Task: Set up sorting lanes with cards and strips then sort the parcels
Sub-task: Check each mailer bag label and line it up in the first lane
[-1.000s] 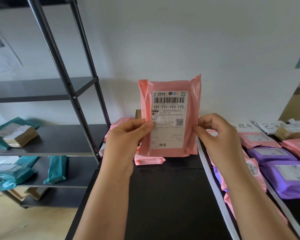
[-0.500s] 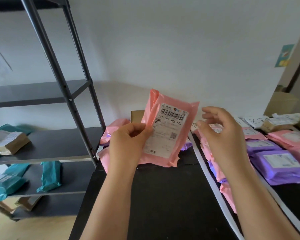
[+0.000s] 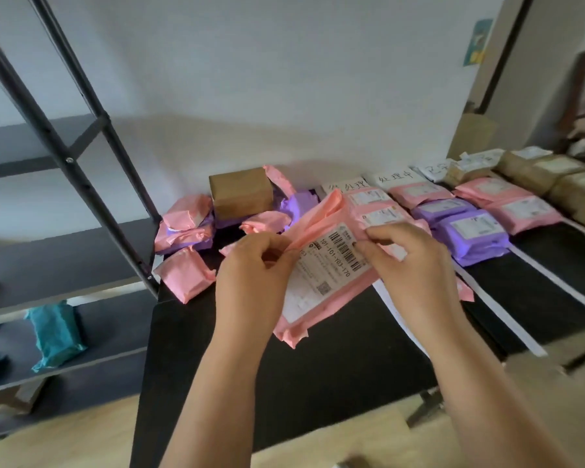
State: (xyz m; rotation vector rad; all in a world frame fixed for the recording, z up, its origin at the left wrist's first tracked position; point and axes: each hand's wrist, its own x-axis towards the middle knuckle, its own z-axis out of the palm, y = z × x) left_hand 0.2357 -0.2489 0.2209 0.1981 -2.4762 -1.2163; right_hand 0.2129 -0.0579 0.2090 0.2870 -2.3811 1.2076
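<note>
- Right now the surface (image 3: 335, 366) is a black top pushed against a pale wall (image 3: 284, 79), with wooden floor (image 3: 81, 444) showing below its near edge.
- To the left stands a dark metal shelf rack (image 3: 65, 258); teal parcels (image 3: 56, 332) lie on a lower shelf.
- My left grip (image 3: 254, 275) pinches the left edge of a pink parcel (image 3: 325, 275), and my right grip (image 3: 409, 268) pinches its upper right. I hold it tilted above the surface, label up.
- White strips (image 3: 397, 315) run front to back and split the surface into lanes, with handwritten cards (image 3: 394, 179) at the far end.
- Pink lane parcels (image 3: 517, 212) and purple parcels (image 3: 470, 234) lie in rows there, with brown parcels (image 3: 561, 184) farthest right.
- At the back left sit a loose pink heap (image 3: 183, 228) and a brown box (image 3: 240, 194).
- My hands and the held parcel hide part of the nearest lane.
</note>
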